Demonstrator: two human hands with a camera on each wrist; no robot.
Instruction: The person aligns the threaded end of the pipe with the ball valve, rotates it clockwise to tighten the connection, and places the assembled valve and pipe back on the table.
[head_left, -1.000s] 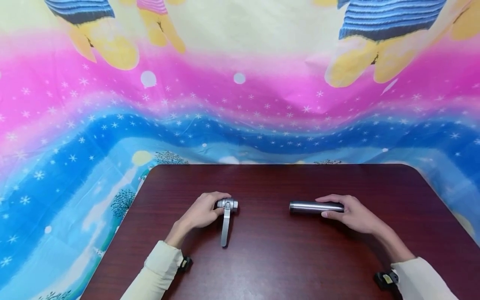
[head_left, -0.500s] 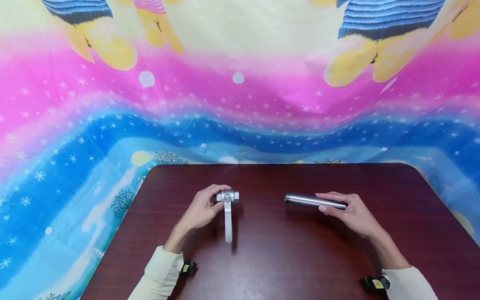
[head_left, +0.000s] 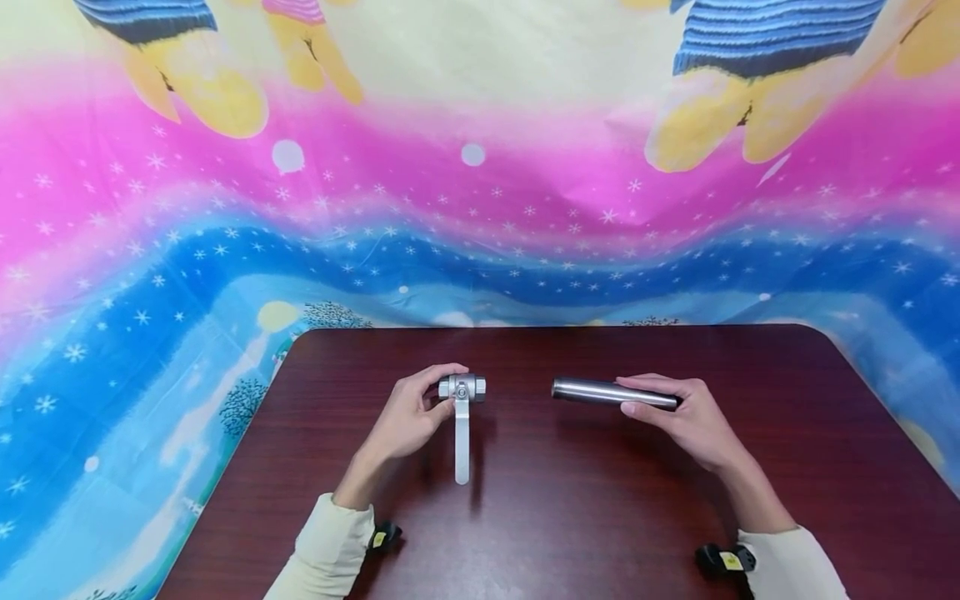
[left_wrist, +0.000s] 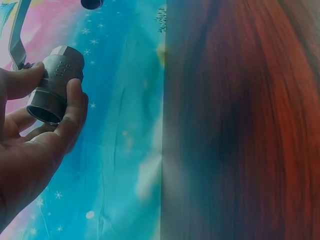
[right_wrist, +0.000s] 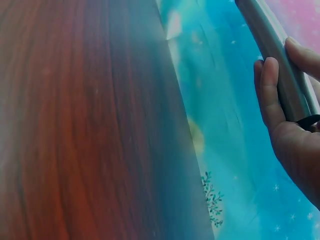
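Note:
My left hand (head_left: 408, 417) grips a steel ball valve (head_left: 462, 387) between thumb and fingers, above the table. The valve's long flat lever (head_left: 462, 446) points toward me. In the left wrist view the valve body (left_wrist: 62, 70) shows an open round end and stamped markings, with the thumb on one side and the fingers around the other. On the right, my right hand (head_left: 693, 421) holds a steel pipe (head_left: 592, 392) by its right part, its free end facing the valve across a gap. The right wrist view shows thumb and fingers around the pipe (right_wrist: 275, 45), its near end at the palm.
The dark red-brown wooden table (head_left: 540, 517) lies beneath both hands. A colourful printed cloth (head_left: 480, 208) hangs behind its far edge. Each sleeve cuff carries a small black wrist device, the left one (head_left: 384, 537) and the right one (head_left: 726, 560).
Both hands have lifted their parts off the table. The pipe has moved left toward the valve and the valve slightly right, narrowing the gap. The lever now hangs straighter toward me.

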